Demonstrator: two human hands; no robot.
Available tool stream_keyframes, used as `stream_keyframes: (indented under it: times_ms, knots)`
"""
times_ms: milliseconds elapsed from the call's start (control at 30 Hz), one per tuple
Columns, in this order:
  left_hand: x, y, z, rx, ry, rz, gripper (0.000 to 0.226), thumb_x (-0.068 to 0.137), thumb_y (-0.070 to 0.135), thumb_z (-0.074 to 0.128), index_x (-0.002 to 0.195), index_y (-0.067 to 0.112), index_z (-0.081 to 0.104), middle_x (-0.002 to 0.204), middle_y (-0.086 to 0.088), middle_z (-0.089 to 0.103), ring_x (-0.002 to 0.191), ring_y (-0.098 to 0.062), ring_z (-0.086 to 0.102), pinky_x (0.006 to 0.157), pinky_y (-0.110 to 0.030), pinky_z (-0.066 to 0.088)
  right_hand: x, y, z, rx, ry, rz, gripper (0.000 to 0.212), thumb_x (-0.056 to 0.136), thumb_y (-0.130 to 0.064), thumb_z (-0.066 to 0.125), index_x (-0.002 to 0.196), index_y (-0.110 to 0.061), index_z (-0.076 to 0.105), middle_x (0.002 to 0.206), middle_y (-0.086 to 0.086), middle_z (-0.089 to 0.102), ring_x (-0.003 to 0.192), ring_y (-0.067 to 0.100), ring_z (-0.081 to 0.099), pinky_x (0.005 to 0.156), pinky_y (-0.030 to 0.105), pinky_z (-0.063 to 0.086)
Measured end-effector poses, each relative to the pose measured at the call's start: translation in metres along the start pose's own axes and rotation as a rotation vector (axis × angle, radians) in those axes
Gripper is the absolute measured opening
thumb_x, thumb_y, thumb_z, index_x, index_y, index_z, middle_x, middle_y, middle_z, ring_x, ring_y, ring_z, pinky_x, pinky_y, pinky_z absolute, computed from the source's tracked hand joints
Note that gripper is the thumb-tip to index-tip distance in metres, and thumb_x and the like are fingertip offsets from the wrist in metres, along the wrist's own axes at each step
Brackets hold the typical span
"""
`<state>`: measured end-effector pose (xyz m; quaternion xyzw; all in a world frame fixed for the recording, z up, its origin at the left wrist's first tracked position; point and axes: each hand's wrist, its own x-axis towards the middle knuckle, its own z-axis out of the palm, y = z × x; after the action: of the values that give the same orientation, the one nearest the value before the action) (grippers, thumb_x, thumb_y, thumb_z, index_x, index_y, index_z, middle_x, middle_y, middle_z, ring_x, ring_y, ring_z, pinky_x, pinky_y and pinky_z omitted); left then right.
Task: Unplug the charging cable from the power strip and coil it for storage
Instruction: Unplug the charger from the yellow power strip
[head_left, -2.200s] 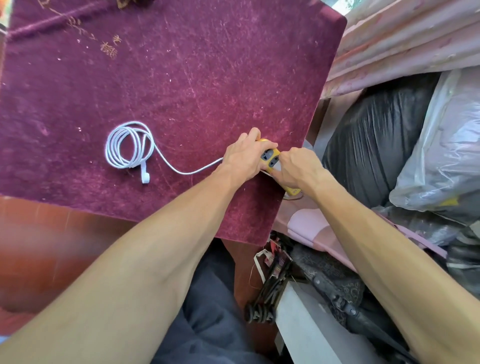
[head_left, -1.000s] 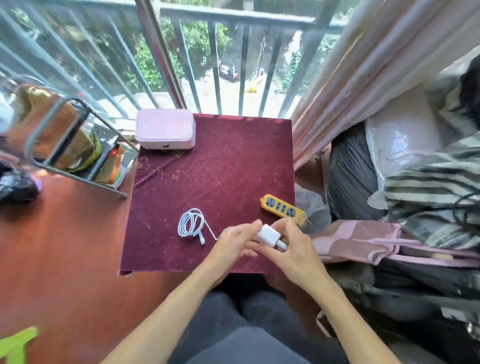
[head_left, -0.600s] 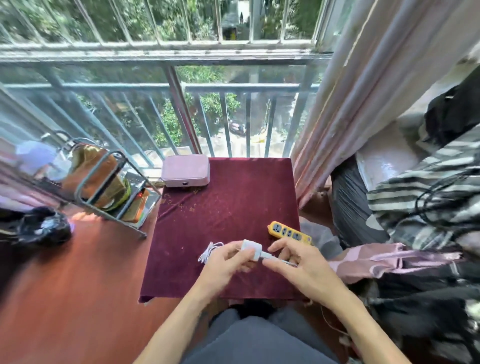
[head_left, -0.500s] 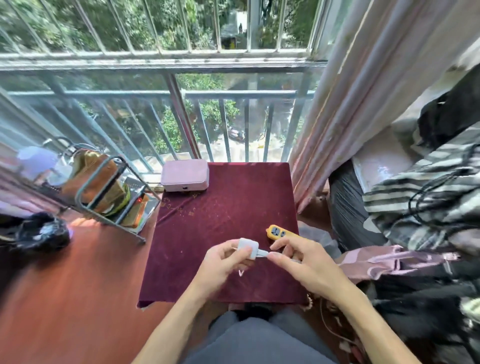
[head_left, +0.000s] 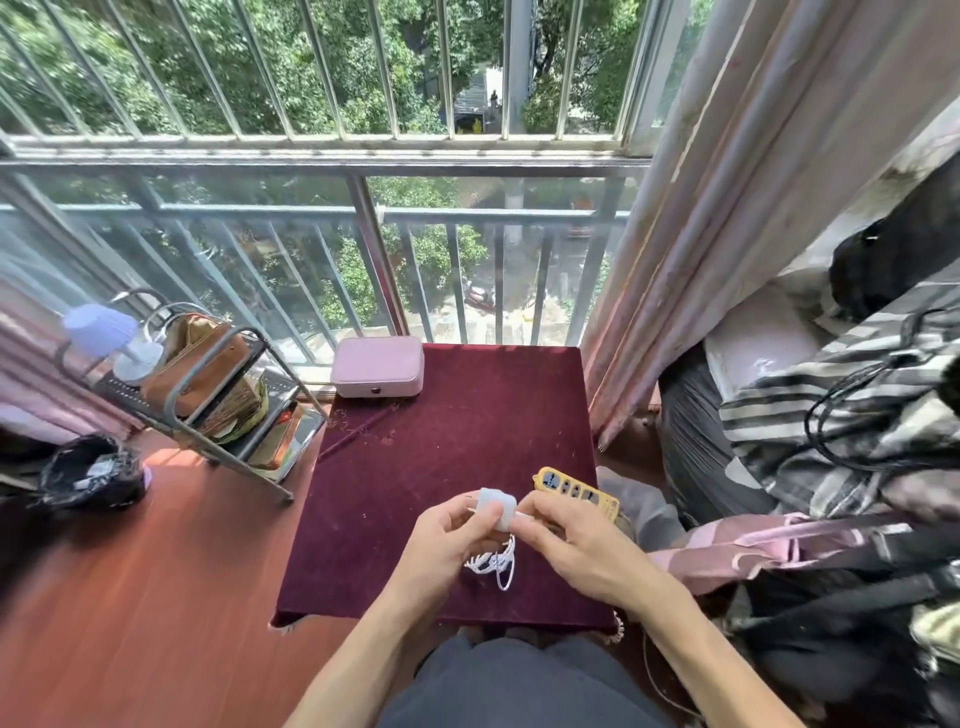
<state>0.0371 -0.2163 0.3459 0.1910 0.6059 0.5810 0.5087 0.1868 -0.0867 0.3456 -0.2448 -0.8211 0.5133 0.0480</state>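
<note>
Two hands, one charger, one cable, one power strip

Our left hand (head_left: 441, 535) and right hand (head_left: 566, 540) pinch one white charger (head_left: 496, 508) above the maroon table (head_left: 457, 431); its cable (head_left: 493, 564) dangles at 6 o'clock; the yellow power strip (head_left: 579, 491) lies at 2 o'clock, unplugged.

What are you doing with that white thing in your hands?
A person sits at a small table with a dark red cloth. The left hand holds a white charger block, and the right hand pinches the cable where it leaves the block. The rest of the white cable hangs in loose loops under the hands. The yellow power strip lies on the cloth with nothing plugged in.
</note>
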Motion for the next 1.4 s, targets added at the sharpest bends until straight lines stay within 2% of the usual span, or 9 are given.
stream_keyframes:
  times_ms: [333, 533, 767, 900, 1000, 1067, 1200, 1300, 1400]
  knots:
    - [-0.002, -0.006, 0.000, 0.018, 0.022, 0.028, 0.033, 0.093, 0.032, 0.068, 0.111, 0.005, 0.075, 0.111, -0.030, 0.072, 0.099, -0.031, 0.071, 0.099, -0.055, 0.052, 0.002, 0.009, 0.003, 0.061, -0.016, -0.005, 0.027, 0.103, -0.045, 0.062, 0.088, -0.024, 0.068, 0.067, -0.014, 0.053, 0.062, 0.001, 0.045, 0.060, 0.021, 0.037]
    - [0.005, -0.013, -0.008, 0.014, 0.041, -0.006, 0.029, 0.099, 0.021, 0.063, 0.114, -0.002, 0.073, 0.112, -0.032, 0.072, 0.107, -0.050, 0.068, 0.100, -0.055, 0.052, 0.014, 0.008, 0.006, 0.084, -0.041, 0.008, 0.031, 0.104, -0.040, 0.064, 0.083, -0.018, 0.068, 0.064, -0.013, 0.049, 0.060, 0.001, 0.041, 0.057, 0.020, 0.033]
    - [0.016, -0.020, -0.023, -0.064, 0.036, -0.088, 0.035, 0.098, 0.019, 0.061, 0.115, -0.010, 0.069, 0.112, -0.036, 0.070, 0.096, -0.032, 0.070, 0.096, -0.046, 0.055, 0.027, 0.007, 0.014, 0.076, -0.080, 0.069, 0.027, 0.104, -0.036, 0.065, 0.081, -0.021, 0.070, 0.063, -0.011, 0.051, 0.059, 0.002, 0.041, 0.058, 0.021, 0.035]
    - [0.025, -0.025, -0.039, -0.152, 0.103, -0.130, 0.026, 0.099, 0.015, 0.060, 0.107, -0.006, 0.072, 0.097, -0.022, 0.076, 0.085, -0.023, 0.072, 0.084, -0.030, 0.059, 0.032, 0.007, 0.017, 0.107, -0.126, 0.097, 0.021, 0.108, -0.022, 0.061, 0.116, -0.023, 0.080, 0.105, -0.014, 0.080, 0.096, 0.002, 0.073, 0.090, 0.021, 0.054]
    - [0.033, -0.033, -0.058, -0.151, 0.148, -0.161, 0.016, 0.099, 0.009, 0.061, 0.101, -0.001, 0.074, 0.089, -0.012, 0.078, 0.077, -0.017, 0.074, 0.074, -0.024, 0.061, 0.035, 0.012, 0.023, 0.131, -0.121, 0.146, 0.031, 0.109, -0.022, 0.060, 0.138, -0.020, 0.072, 0.130, -0.008, 0.077, 0.125, 0.008, 0.068, 0.111, 0.025, 0.049]
    - [0.042, -0.046, -0.072, -0.090, 0.219, -0.203, 0.009, 0.096, 0.005, 0.066, 0.095, 0.003, 0.075, 0.082, -0.009, 0.079, 0.072, -0.017, 0.074, 0.069, -0.021, 0.061, 0.039, 0.020, 0.031, 0.073, -0.098, 0.203, 0.032, 0.109, -0.025, 0.060, 0.138, -0.019, 0.070, 0.127, -0.002, 0.078, 0.122, 0.015, 0.070, 0.110, 0.035, 0.050]
    - [0.062, -0.094, -0.111, 0.130, 0.482, -0.357, 0.019, 0.086, 0.006, 0.078, 0.101, -0.004, 0.074, 0.089, -0.014, 0.077, 0.077, -0.018, 0.076, 0.077, -0.029, 0.062, 0.051, 0.033, 0.047, -0.041, 0.017, 0.225, 0.020, 0.109, -0.025, 0.058, 0.117, -0.021, 0.077, 0.093, -0.024, 0.074, 0.091, -0.008, 0.068, 0.084, 0.019, 0.050]
    - [0.074, -0.134, -0.144, 0.380, 0.557, -0.481, 0.030, 0.085, 0.024, 0.078, 0.107, 0.005, 0.074, 0.103, -0.004, 0.073, 0.098, -0.025, 0.068, 0.084, -0.032, 0.050, 0.066, 0.046, 0.061, -0.183, 0.069, 0.229, 0.020, 0.107, -0.028, 0.060, 0.110, -0.018, 0.078, 0.090, -0.008, 0.069, 0.086, 0.006, 0.065, 0.083, 0.033, 0.053]
    - [0.087, -0.170, -0.170, 0.461, 0.592, -0.542, 0.015, 0.083, 0.029, 0.078, 0.086, 0.019, 0.068, 0.097, 0.000, 0.067, 0.094, -0.020, 0.059, 0.079, -0.027, 0.038, 0.081, 0.058, 0.074, -0.395, 0.099, 0.200, 0.027, 0.103, -0.034, 0.063, 0.106, -0.015, 0.081, 0.085, 0.002, 0.059, 0.081, 0.023, 0.062, 0.076, 0.046, 0.054]
